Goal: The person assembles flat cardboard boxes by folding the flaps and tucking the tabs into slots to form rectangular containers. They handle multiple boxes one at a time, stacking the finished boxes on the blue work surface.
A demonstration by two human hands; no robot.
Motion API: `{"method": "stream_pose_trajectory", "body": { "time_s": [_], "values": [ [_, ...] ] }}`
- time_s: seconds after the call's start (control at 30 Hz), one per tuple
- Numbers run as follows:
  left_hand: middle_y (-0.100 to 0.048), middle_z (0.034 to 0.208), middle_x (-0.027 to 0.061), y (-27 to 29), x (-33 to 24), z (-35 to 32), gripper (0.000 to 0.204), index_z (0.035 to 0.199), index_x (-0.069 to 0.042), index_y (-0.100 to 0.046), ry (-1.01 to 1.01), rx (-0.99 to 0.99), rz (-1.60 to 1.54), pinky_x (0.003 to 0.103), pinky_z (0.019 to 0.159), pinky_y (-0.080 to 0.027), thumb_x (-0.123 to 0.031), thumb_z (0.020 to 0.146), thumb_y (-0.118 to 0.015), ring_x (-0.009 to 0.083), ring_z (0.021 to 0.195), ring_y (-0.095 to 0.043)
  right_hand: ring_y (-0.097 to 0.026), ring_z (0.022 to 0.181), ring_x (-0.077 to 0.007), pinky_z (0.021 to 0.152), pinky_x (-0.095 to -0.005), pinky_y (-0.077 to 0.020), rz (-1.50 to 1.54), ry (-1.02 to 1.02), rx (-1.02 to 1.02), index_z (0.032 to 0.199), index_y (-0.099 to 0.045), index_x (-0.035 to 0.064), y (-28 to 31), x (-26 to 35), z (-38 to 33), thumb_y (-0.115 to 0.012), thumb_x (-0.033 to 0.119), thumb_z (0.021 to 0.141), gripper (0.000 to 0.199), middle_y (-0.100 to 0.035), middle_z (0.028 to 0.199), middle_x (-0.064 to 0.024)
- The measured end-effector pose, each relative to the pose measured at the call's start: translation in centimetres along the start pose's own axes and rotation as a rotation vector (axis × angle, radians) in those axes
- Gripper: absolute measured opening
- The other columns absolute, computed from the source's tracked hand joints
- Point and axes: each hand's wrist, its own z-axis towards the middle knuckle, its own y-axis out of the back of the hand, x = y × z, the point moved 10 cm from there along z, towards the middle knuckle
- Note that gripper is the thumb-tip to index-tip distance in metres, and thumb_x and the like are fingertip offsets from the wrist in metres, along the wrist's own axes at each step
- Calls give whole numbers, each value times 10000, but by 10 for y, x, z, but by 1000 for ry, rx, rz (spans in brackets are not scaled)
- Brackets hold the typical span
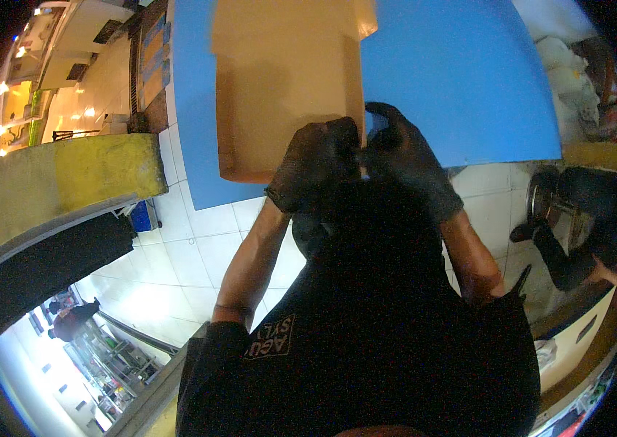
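In the head view, a brown box (287,98) is lying open on a blue tabletop (461,95), with white tile floor (206,244) showing below the near edge. The far part of the box is spreading wider and running out of the top of the view. The left hand (323,153) is bending its fingers over the near right corner, and the right hand (407,156) is curving in just beside it, outside the right wall. Both are wearing dark gloves (290,175). The left grip is looking narrow, but the dark gloves are hiding the fingertips, so I can't tell if it is pinching the card. The right grip is looking partly curled, and I can't tell if it is touching the box.

The box is looking like thin card, so it is probably being light and a bit stiff, not very slippery. Its walls are likely bending or creasing if squeezed hard. The corners are seeming the best place for holding, thumb inside and fingers outside.
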Motion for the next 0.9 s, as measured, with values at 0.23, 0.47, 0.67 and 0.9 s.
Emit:
{"method": "stream_pose_trajectory", "body": {
  "time_s": [0.23, 0.47, 0.67, 0.9],
  "values": [
    [-622, 775, 160, 19, 20, -36, 164, 918, -36, -555, -1, -20, 127, 412, 628, -491, -112, 776, -584, 328, 736, -622, -636, 844, -208, 772, -314, -513, 67, 259, 52, 1326, -364, 74, 11, 19, 3, -697, 163, 776, 648, -645, 976, -151],
    [-620, 954, 157, 69, 60, -152, 360, 983, -63, -626, 201, -33, 328, 431, 813, -460, 93, 687, -491, 321, 921, -585, -383, 1225, -353, 951, -437, -401, -1039, 477, -599, 1320, -411, 174, 109, 77, 10, -673, 143, 725, 651, -429, 1306, -198],
    [-396, 1357, 128, 131, 64, -175, 564, 1244, -154, -493, 430, -195, 643, 501, 1091, -155, -51, 709, -640, 315, 1298, -303, -436, 1170, -316, 1042, -517, -246, -1408, 770, -521, 1112, -588, 144, 77, 71, 9, -641, 207, 735, 386, -509, 1222, -128],
    [-505, 1246, 113, 38, -18, -32, 568, 1232, -143, -499, -32, -239, 234, 495, 1058, -230, -383, 742, -659, 303, 1188, -439, -559, 994, -278, 1041, -487, -256, -955, 533, -73, 1054, -610, 148, 32, 48, -6, -652, 268, 729, 348, -635, 997, -79]
  ]
}}
